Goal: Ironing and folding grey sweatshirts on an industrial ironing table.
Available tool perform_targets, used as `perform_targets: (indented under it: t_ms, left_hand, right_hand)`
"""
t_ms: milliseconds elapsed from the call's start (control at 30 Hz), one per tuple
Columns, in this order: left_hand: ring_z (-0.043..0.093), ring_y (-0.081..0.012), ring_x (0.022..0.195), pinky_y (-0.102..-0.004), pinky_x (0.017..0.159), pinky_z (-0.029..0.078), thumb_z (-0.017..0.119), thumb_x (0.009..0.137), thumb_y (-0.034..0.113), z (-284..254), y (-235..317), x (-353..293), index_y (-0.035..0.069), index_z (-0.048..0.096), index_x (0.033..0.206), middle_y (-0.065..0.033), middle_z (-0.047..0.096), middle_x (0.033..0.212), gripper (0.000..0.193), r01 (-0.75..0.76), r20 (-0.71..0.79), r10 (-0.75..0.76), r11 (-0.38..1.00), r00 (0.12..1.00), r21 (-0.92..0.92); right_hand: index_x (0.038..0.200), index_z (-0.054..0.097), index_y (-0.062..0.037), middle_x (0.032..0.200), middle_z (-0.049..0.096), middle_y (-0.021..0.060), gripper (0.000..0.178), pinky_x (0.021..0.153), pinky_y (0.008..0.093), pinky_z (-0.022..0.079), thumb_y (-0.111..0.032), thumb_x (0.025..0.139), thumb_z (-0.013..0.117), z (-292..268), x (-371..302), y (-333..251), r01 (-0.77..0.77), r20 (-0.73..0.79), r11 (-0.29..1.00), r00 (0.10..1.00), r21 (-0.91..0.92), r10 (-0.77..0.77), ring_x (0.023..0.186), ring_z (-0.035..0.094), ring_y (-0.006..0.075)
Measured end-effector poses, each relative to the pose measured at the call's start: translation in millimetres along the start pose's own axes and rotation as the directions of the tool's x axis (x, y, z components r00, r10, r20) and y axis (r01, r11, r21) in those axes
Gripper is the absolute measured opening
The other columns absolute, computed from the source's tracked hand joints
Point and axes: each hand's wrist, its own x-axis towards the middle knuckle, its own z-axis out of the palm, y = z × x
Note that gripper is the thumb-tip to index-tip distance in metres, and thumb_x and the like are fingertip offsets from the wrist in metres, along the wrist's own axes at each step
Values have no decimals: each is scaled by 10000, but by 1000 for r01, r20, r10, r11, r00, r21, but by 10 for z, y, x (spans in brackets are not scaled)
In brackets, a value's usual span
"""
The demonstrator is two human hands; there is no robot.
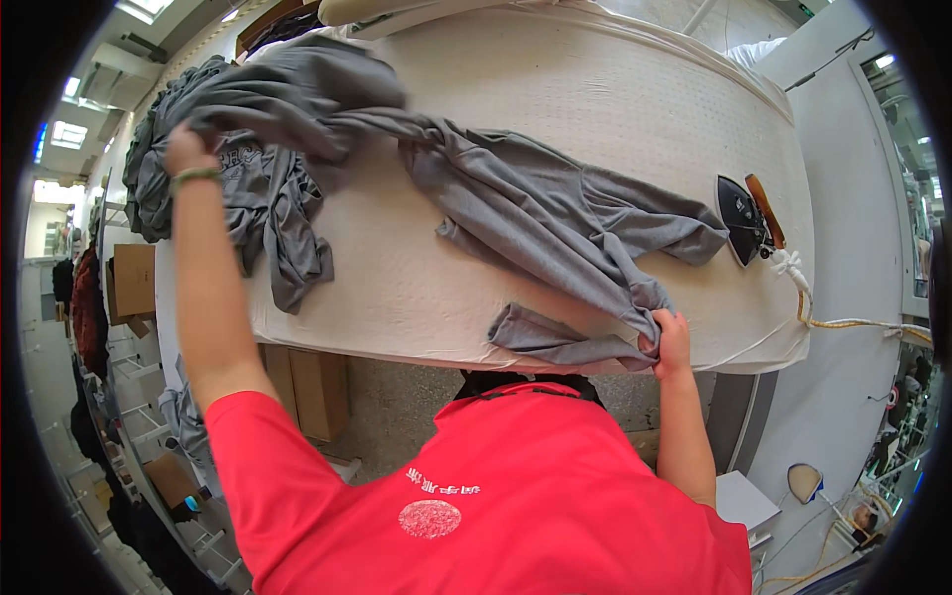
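Note:
A long grey garment that looks like a sweatshirt (535, 203) stretches crookedly across the padded white table (555, 89). My right hand (672, 342) is closed on its near right end, close to the table's front edge. A narrow sleeve-like length trails leftward from that hand. At the far left, my left hand (190, 154) grips a bunched, motion-blurred part of the grey cloth; its fingers are partly hidden. Beneath and beside it lies a heap of grey clothes (297, 248), one with printed lettering. Where the held garment ends and the heap begins is hard to make out.
A black iron (739, 220) with a brown handle rests at the table's right, its hose and cord (843, 322) running off rightward. A padded board (416, 15) juts in at the far edge. Cardboard boxes (315, 392) stand beneath the front left. White shelving (144, 397) is at left.

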Motion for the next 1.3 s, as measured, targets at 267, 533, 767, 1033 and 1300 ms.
perform_targets:
  t_ms: [267, 533, 767, 1033, 1300]
  left_hand:
    - [576, -263, 1277, -455, 1104, 430, 777, 952, 337, -1237, 790, 277, -33, 437, 1497, -134, 582, 1410, 742, -327, 107, 311, 851, 944, 412]
    - [704, -281, 1091, -435, 917, 588, 692, 1007, 388, -1010, -1920, -4636, 54, 490, 1467, -143, 704, 1249, 603, 585, 536, -795, 587, 285, 559]
    - [692, -216, 698, -318, 624, 572, 594, 890, 84, -296, -1671, -4212, 10, 651, 1124, -122, 728, 993, 251, 693, 647, -716, 606, 262, 390]
    - [721, -312, 1131, -432, 955, 611, 526, 1027, 276, -777, 1322, -2297, -1, 606, 1401, -175, 714, 1279, 473, -271, 339, 338, 934, 878, -232]
    - [536, -441, 1345, -462, 1175, 405, 728, 951, 234, 843, -355, -2140, 42, 460, 1543, -240, 579, 1443, 678, -958, 895, 401, 272, 194, 87]
  right_hand:
    - [1119, 710, 18, 982, 729, 55, 278, 716, 325, 564, -204, 957, 665, 1311, -357, 193, 202, 391, 908, 919, -367, -46, 810, 660, 132]
    - [1336, 634, -8, 1356, 663, 207, 504, 1150, 458, 451, -127, 864, 765, 817, 510, -251, 424, 181, 153, 647, -892, -741, 1304, 609, 361]
    - [1274, 625, -72, 1273, 682, 198, 489, 1075, 480, 479, -113, 807, 767, -132, 1446, -345, 47, 425, -457, 463, -888, -778, 1266, 610, 378]
    - [1191, 603, -47, 1038, 696, 77, 482, 899, 301, 534, 71, 731, 686, 1385, -986, -1302, 695, 380, 371, 675, -616, -633, 1005, 704, 205]
    - [1230, 622, -19, 1096, 680, 65, 414, 942, 270, 499, 6, 823, 694, 726, -729, -1589, 369, 321, 745, 922, -556, -217, 1025, 659, 139]
